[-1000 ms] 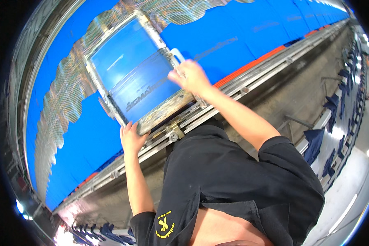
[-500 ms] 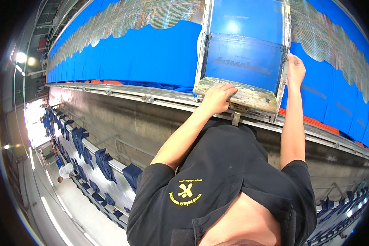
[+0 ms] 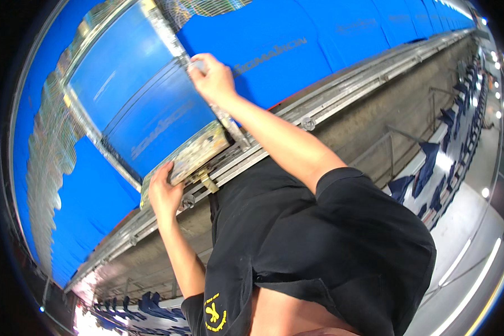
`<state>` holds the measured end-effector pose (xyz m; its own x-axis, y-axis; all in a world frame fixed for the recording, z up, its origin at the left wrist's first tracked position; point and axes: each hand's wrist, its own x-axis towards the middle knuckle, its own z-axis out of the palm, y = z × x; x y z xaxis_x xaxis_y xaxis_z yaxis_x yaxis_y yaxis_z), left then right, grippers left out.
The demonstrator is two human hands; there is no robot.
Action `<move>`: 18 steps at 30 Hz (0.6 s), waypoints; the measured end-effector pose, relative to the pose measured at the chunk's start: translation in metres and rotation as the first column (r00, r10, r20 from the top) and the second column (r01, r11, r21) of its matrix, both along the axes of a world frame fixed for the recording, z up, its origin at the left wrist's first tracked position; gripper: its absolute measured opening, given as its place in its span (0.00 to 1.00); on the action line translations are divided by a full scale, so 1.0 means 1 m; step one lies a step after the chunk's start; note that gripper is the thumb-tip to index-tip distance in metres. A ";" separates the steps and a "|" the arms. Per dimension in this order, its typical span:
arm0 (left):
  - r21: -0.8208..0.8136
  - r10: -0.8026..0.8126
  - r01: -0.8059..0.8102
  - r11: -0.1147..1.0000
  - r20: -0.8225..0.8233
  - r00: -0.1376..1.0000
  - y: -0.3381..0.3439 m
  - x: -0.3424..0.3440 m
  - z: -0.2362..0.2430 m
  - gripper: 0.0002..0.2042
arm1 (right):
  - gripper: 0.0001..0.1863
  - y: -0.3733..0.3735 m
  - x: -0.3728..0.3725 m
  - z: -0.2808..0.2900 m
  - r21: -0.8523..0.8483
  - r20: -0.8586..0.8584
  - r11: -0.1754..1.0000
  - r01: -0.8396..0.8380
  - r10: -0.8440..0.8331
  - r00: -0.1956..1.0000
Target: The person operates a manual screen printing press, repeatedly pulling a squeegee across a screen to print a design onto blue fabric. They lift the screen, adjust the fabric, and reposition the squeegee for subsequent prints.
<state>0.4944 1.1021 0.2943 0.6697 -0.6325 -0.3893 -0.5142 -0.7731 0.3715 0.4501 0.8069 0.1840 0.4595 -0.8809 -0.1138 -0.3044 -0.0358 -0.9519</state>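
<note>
Screen, at ten o'clock over blue cloth: left hand gripping its near board at six o'clock, right hand clasping its side at three, probably to keep it level.

Black short-sleeved shirt, yellow chest emblem

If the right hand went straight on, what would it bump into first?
The right hand would probably meet the frame's side rail, very close ahead, though depth is hard to judge.

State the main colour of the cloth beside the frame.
Bright blue cloth, clearest in the head view.
</note>
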 end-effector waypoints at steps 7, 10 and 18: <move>0.140 -0.082 0.090 0.986 -0.059 0.995 -0.008 0.033 0.000 0.25 | 0.17 0.044 0.032 -0.011 0.069 -0.047 0.997 0.022 -0.019 0.999; 0.154 -0.144 0.152 0.976 -0.060 0.988 -0.023 0.030 -0.003 0.24 | 0.18 0.057 0.044 -0.007 0.060 -0.096 0.997 0.048 -0.042 0.995; 0.258 -0.121 0.129 0.958 -0.047 0.992 -0.039 0.021 -0.006 0.26 | 0.24 0.057 0.038 -0.013 0.099 -0.031 0.993 -0.062 0.066 0.997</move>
<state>0.5155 1.0628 0.2880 0.5768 -0.5849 -0.5702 -0.6045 -0.7751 0.1837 0.4886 0.8635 0.1712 0.5090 -0.8336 -0.2144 -0.3367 0.0364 -0.9409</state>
